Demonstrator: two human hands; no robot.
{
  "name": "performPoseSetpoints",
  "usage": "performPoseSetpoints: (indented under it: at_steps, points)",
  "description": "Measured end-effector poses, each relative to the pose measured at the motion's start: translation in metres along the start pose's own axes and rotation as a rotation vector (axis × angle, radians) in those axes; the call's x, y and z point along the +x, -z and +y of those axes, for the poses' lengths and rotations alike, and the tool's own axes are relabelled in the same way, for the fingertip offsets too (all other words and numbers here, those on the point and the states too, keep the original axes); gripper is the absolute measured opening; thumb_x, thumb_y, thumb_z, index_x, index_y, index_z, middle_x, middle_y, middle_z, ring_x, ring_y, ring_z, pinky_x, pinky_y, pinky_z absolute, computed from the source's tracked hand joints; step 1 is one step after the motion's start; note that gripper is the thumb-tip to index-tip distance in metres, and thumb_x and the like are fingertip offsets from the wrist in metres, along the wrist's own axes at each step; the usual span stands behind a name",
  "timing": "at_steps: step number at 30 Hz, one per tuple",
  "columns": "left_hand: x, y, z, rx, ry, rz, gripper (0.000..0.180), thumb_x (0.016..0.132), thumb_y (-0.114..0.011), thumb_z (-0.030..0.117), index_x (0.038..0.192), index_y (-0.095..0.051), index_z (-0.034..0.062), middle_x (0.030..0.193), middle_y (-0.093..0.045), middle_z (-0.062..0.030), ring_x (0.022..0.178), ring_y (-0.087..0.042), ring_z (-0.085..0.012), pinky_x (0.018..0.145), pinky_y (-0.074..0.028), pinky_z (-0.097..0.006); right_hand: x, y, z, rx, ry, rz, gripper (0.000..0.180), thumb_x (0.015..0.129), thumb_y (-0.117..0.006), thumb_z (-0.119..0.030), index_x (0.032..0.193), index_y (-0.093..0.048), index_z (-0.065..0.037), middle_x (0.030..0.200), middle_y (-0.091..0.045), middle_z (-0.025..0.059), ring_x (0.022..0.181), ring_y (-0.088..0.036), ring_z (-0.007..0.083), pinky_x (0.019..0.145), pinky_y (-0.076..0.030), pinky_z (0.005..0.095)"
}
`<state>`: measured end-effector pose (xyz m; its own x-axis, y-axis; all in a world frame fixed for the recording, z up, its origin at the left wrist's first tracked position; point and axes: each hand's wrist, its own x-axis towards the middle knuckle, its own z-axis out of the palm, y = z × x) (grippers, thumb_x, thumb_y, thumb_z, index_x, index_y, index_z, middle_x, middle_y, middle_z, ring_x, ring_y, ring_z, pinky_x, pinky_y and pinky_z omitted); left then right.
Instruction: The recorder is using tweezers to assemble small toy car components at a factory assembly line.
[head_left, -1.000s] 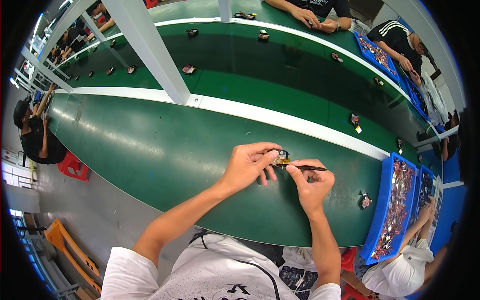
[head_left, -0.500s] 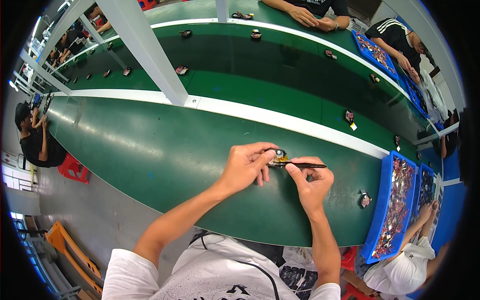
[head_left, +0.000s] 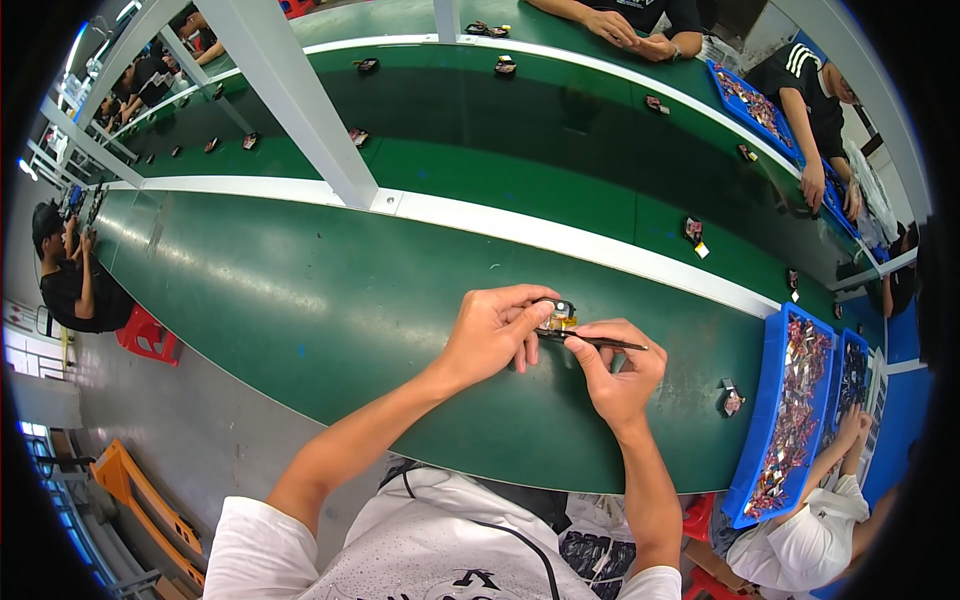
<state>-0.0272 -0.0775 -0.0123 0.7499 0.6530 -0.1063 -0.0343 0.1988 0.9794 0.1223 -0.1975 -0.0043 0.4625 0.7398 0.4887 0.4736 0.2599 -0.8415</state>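
Over the green bench, my left hand [head_left: 487,332] pinches a small black electronic casing [head_left: 564,309] between thumb and fingers. The casing lies open, showing a pale part and a yellow piece inside. My right hand [head_left: 626,378] is closed on thin black tweezers [head_left: 622,344], held almost level with their rear end pointing right. The tips reach the casing's lower edge; whether they grip anything there is too small to tell. To the right, a small part with a silver tab [head_left: 732,400] lies loose on the bench.
A blue tray [head_left: 742,500] of red and silver small parts stands at the bench's right end, beside a bin of black parts [head_left: 853,365]. Beyond a white rail [head_left: 520,222], a green belt carries several small assemblies [head_left: 695,235]. A white post [head_left: 290,100] rises left. Co-workers sit around.
The tweezers' rear end has dipped slightly, and my right hand has shifted a little. Assemblies on the belt have moved slightly left. The far-right co-worker's arm has stretched out toward the belt.
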Motion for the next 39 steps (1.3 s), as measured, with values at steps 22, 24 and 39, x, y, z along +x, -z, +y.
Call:
performPoseSetpoints:
  at_steps: [22,24,39]
  points:
    - [0.003,-0.006,0.0,0.033,0.063,0.044,0.021,0.097,-0.063,0.001,0.112,-0.063,-0.0133,0.082,-0.069,-0.0125,0.056,-0.065,-0.0132,0.045,-0.052,-0.025,-0.002,-0.006,-0.004,-0.152,0.215,-0.026,0.012,0.076,-0.081,0.003,0.083,-0.075,-0.005,0.08,-0.076,0.007,0.049,-0.056,0.0112,0.047,-0.041,0.0237]
    - [0.003,-0.005,0.0,0.039,0.068,0.072,0.019,0.096,-0.062,0.0,0.11,-0.063,-0.0132,0.079,-0.069,-0.0123,0.053,-0.064,-0.0136,0.044,-0.052,-0.025,-0.001,-0.007,-0.006,-0.173,0.216,-0.03,0.012,0.075,-0.079,0.004,0.082,-0.074,-0.005,0.078,-0.075,0.0076,0.055,-0.066,0.0158,0.051,-0.049,0.0255]
    - [0.174,0.114,0.03,1.238,-0.215,0.7,0.028,0.089,-0.07,0.015,0.103,-0.068,-0.0085,0.099,-0.067,-0.0244,0.075,-0.072,-0.0364,0.067,-0.059,-0.045,0.007,0.006,0.012,-0.155,0.195,0.215,0.019,0.072,-0.086,-0.003,0.087,-0.074,-0.005,0.082,-0.075,0.0051,0.041,-0.046,0.0093,0.042,-0.037,0.0254]
